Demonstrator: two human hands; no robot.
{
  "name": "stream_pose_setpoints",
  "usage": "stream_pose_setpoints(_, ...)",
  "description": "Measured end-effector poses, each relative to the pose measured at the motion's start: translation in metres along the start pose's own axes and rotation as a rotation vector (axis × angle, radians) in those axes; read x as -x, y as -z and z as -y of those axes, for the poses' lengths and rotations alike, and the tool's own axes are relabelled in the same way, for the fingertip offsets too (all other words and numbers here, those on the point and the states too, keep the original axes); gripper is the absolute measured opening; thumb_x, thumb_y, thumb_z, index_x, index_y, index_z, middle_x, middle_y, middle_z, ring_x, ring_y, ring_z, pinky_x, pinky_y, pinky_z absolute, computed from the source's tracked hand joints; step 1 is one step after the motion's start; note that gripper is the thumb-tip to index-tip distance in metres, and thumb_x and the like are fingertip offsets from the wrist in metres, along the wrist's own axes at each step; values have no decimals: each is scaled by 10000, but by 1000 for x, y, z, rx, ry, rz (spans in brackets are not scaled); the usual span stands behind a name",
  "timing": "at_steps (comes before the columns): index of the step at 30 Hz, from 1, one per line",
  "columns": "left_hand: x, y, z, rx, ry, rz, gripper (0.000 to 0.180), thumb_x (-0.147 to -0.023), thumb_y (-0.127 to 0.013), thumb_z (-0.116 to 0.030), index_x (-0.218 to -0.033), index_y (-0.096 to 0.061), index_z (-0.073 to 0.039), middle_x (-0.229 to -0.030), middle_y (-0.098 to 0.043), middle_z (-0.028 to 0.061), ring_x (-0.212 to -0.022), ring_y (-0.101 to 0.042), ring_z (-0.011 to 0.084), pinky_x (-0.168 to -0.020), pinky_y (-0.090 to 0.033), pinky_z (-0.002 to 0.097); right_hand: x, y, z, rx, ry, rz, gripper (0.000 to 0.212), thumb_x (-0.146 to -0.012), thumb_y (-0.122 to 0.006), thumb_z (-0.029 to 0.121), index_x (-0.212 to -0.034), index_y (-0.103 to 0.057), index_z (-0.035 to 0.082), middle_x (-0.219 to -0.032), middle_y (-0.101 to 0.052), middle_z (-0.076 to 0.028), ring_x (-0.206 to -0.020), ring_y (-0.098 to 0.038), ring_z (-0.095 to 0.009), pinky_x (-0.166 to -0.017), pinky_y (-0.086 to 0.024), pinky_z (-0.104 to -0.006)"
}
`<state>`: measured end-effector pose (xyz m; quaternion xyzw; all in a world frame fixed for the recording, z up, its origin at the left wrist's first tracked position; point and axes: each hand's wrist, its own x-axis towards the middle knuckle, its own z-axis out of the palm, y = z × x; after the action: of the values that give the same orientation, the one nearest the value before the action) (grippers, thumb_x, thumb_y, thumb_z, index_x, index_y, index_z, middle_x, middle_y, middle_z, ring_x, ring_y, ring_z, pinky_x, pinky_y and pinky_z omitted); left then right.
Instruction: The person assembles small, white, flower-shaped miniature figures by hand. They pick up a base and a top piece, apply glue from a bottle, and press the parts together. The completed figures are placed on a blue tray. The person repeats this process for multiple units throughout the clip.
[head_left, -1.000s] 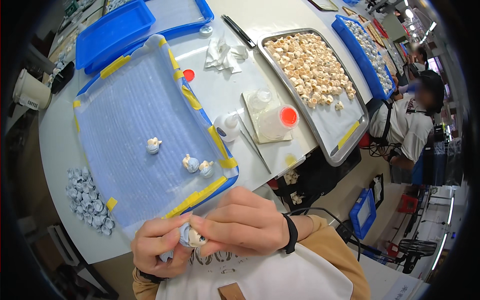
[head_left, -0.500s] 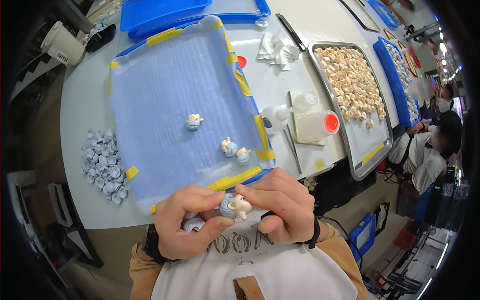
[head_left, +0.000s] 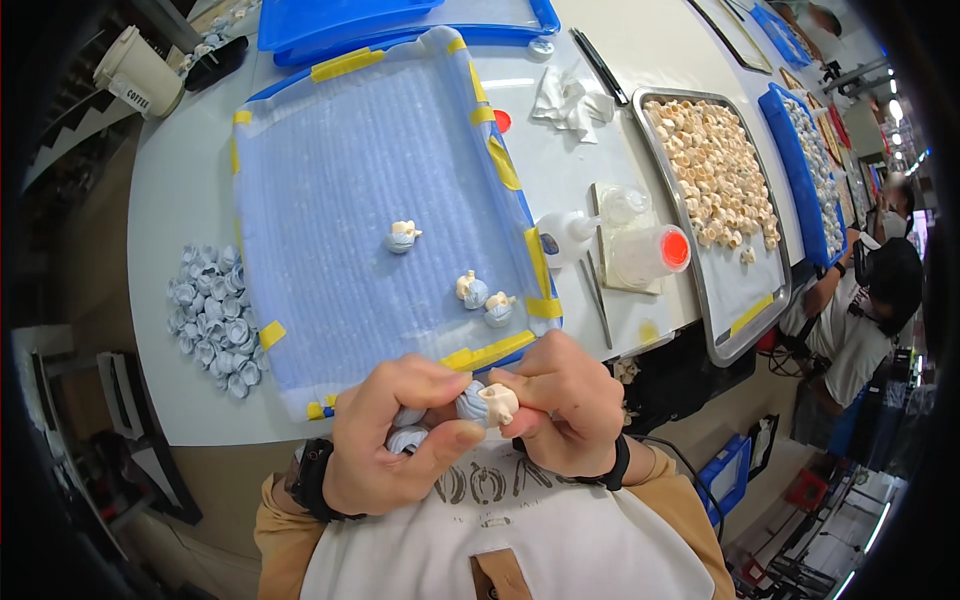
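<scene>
A small doll head (head_left: 498, 405) with a pale blue-grey hair piece (head_left: 472, 404) is held between both hands, just in front of the tray's near edge. My left hand (head_left: 395, 440) pinches the hair side with thumb and forefinger. More blue-grey hair pieces (head_left: 407, 438) are tucked inside its curled fingers. My right hand (head_left: 575, 405) grips the beige side of the head with thumb and fingers. Three similar doll heads, one of them nearer the middle (head_left: 403, 237), rest on the blue tray (head_left: 330, 180), which is lined with translucent sheeting and yellow tape.
Loose hair pieces (head_left: 215, 320) form a pile left of the tray. To the right stand plastic bottles (head_left: 640, 255), tweezers (head_left: 597, 300) and a metal tray (head_left: 716, 330) of beige parts. Crumpled tissue (head_left: 572, 105) lies farther back. A co-worker (head_left: 850, 330) sits at the right.
The doll head has turned, so its painted face no longer shows and its pale hollow side does. My right fingers have closed in on it. The whole view has shifted slightly.
</scene>
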<state>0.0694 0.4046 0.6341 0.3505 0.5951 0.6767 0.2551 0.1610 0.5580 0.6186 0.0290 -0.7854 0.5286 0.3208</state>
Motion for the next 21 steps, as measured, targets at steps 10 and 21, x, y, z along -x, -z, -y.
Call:
stream_pose_setpoints(10, -1, 1, 6, 128, -66, 106, 311, -824, -660, -59, -1064, -470, -1, -992, -605, 150, -659, -527, 81, -585, -440, 228, -13, 12, 6, -244, -19, 95, 331, -658, -811, 125, -881, -628, -37, -745, -629, -87, -603, -547, -154, -541, -377, -266)
stream_pose_setpoints(21, 2, 8, 0, -8, -183, 152, 353, -720, -762, -45, -979, -525, -3, -879, -618, 167, -646, -599, 159, -556, -480, 268, -9, 13, 6, -229, -2, 175, 292, -669, -781, 168, -845, -644, -20, -717, -621, -79, -573, -534, -192, -525, -394, -285)
